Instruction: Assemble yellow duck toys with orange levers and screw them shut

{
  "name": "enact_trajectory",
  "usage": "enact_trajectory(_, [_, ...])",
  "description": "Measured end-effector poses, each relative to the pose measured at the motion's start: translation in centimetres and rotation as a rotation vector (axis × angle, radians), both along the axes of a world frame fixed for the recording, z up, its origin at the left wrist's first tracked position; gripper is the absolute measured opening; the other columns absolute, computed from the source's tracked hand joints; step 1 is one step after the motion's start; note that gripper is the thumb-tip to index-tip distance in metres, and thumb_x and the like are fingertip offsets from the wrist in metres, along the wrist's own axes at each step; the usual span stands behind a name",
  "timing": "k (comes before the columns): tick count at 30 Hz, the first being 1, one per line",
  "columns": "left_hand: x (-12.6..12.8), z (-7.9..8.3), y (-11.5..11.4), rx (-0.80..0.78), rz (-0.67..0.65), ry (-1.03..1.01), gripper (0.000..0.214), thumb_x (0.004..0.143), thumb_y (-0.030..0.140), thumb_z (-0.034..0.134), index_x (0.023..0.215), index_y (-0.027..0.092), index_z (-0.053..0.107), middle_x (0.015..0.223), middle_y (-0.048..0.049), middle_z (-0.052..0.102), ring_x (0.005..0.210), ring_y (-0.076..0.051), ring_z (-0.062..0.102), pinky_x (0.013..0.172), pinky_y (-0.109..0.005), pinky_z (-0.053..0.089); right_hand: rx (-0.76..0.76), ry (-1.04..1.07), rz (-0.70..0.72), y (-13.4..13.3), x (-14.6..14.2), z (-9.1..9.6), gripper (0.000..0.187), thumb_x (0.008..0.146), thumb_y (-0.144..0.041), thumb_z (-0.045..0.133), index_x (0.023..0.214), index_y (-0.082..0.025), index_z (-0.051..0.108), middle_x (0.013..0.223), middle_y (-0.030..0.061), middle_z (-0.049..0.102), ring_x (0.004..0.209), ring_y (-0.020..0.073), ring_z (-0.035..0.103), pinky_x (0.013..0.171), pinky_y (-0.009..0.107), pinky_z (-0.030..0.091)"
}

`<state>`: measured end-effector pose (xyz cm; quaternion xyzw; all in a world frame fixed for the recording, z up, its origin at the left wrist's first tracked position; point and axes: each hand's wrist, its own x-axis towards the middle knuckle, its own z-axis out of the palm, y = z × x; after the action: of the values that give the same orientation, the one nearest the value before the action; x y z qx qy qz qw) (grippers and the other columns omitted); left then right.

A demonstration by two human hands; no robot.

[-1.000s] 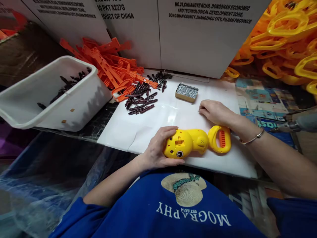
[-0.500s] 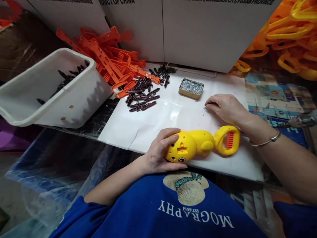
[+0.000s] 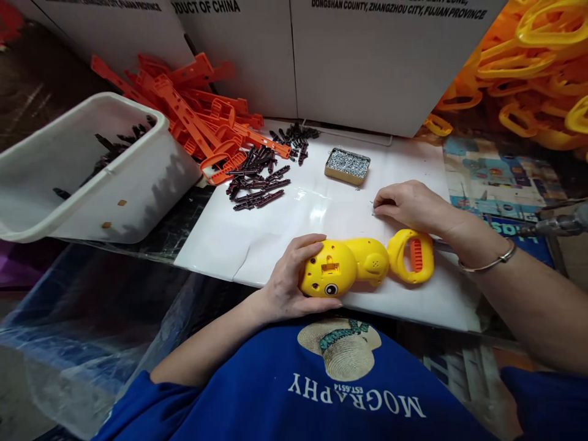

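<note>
A yellow plastic toy (image 3: 367,260) with a round eyed head and a loop handle lies over the front edge of the white work surface. Around its head end my left hand (image 3: 294,275) is closed, thumb below and fingers above. Beyond the handle, my right hand (image 3: 404,205) rests near the white surface with fingertips pinched together. Whatever is between those fingertips is too small to make out; tiny bits lie beside them. A shallow tin of small metal screws (image 3: 348,164) stands just past the right hand.
Dark slender parts (image 3: 260,177) lie in a pile left of the tin. Orange plastic parts (image 3: 193,116) are heaped behind them. A white bin (image 3: 133,196) holds more dark parts. At right are a power driver (image 3: 560,225) and yellow handles (image 3: 519,61). White cartons (image 3: 358,67) stand behind.
The view has shifted slightly, moving most things a little left in the picture. My left hand keeps its hold on the toy; my right hand stays pinched near the surface.
</note>
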<state>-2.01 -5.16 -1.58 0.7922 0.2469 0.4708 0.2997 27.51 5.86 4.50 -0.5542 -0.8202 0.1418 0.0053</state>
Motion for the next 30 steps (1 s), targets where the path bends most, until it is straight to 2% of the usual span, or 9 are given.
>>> enact_trajectory(6, [0.3, 0.3, 0.4, 0.002, 0.003, 0.014, 0.095, 0.073, 0.048, 0.089, 0.150, 0.029, 0.035, 0.140, -0.0166, 0.051, 0.130, -0.033, 0.055, 0.104, -0.054, 0.054, -0.016, -0.039, 0.148, 0.3, -0.1, -0.1, 0.013, 0.082, -0.023, 0.064, 0.084, -0.024, 0.077, 0.085, 0.0008, 0.078, 0.077, 0.0195, 0.069, 0.076, 0.030, 0.050])
enact_trajectory(11, [0.4, 0.5, 0.5, -0.056, 0.013, 0.010, 0.092, 0.073, 0.049, 0.088, 0.146, 0.029, 0.037, 0.137, -0.0146, 0.051, 0.128, -0.032, 0.056, 0.104, -0.054, 0.053, 0.047, -0.206, 0.337, 1.3, -0.9, -0.7, 0.020, 0.086, -0.020, 0.054, 0.081, -0.023, 0.074, 0.085, 0.0037, 0.077, 0.074, 0.0202, 0.065, 0.071, 0.032, 0.046])
enact_trajectory(15, [0.3, 0.6, 0.5, -0.088, 0.029, 0.042, 0.092, 0.073, 0.051, 0.088, 0.146, 0.028, 0.037, 0.137, -0.0139, 0.049, 0.129, -0.033, 0.054, 0.107, -0.056, 0.051, 0.047, -0.301, 0.271, 1.2, -1.8, -0.3, 0.020, 0.084, -0.017, 0.054, 0.073, -0.024, 0.070, 0.079, 0.0073, 0.074, 0.069, 0.0226, 0.062, 0.062, 0.036, 0.041])
enact_trajectory(17, [0.2, 0.8, 0.5, -0.108, 0.027, 0.063, 0.094, 0.072, 0.052, 0.088, 0.147, 0.029, 0.036, 0.137, -0.0132, 0.048, 0.130, -0.034, 0.054, 0.109, -0.056, 0.050, 0.108, -0.178, 0.201, -0.1, -2.2, 0.7, 0.018, 0.087, -0.022, 0.054, 0.079, -0.025, 0.070, 0.087, 0.0078, 0.076, 0.076, 0.0244, 0.064, 0.064, 0.037, 0.044])
enact_trajectory(19, [0.2, 0.9, 0.4, -0.143, 0.028, 0.074, 0.094, 0.072, 0.053, 0.088, 0.146, 0.029, 0.036, 0.135, -0.0124, 0.048, 0.128, -0.033, 0.054, 0.108, -0.055, 0.050, 0.157, 0.050, 0.157, -2.5, -2.7, 2.0, 0.019, 0.091, -0.028, 0.052, 0.087, -0.025, 0.070, 0.092, 0.0072, 0.076, 0.081, 0.0246, 0.067, 0.069, 0.038, 0.049])
enact_trajectory(22, [0.3, 1.0, 0.3, -0.199, 0.053, 0.063, 0.093, 0.071, 0.055, 0.088, 0.144, 0.028, 0.038, 0.132, -0.0113, 0.048, 0.124, -0.031, 0.057, 0.105, -0.051, 0.052, 0.123, 0.383, 0.198, -7.1, -3.9, 3.3, 0.019, 0.095, -0.031, 0.051, 0.088, -0.025, 0.068, 0.085, 0.0053, 0.074, 0.074, 0.0205, 0.067, 0.068, 0.035, 0.053])
enact_trajectory(24, [0.4, 1.0, 0.3, -0.209, 0.062, 0.052, 0.095, 0.069, 0.058, 0.088, 0.143, 0.027, 0.039, 0.132, -0.0113, 0.049, 0.122, -0.030, 0.057, 0.105, -0.049, 0.052, 0.147, 0.513, 0.271, -10.0, -4.9, 3.1, 0.017, 0.098, -0.026, 0.052, 0.090, -0.024, 0.067, 0.084, 0.0046, 0.074, 0.073, 0.0189, 0.068, 0.068, 0.033, 0.054])
enact_trajectory(26, [0.4, 0.8, 0.3, -0.197, 0.068, 0.052, 0.098, 0.066, 0.062, 0.089, 0.142, 0.026, 0.039, 0.131, -0.0114, 0.049, 0.121, -0.030, 0.057, 0.105, -0.049, 0.052, 0.234, 0.563, 0.316, -11.9, -5.8, 2.3, 0.015, 0.099, -0.022, 0.053, 0.092, -0.023, 0.066, 0.084, 0.0047, 0.073, 0.076, 0.0189, 0.068, 0.070, 0.033, 0.056])
enact_trajectory(30, [0.4, 0.6, 0.3, -0.206, 0.088, 0.064, 0.098, 0.065, 0.064, 0.088, 0.141, 0.026, 0.039, 0.130, -0.0113, 0.050, 0.120, -0.030, 0.058, 0.103, -0.049, 0.052, 0.437, 0.535, 0.330, -13.3, -6.9, 0.6, 0.014, 0.099, -0.016, 0.053, 0.095, -0.022, 0.064, 0.083, 0.0049, 0.072, 0.075, 0.0192, 0.066, 0.068, 0.034, 0.056])
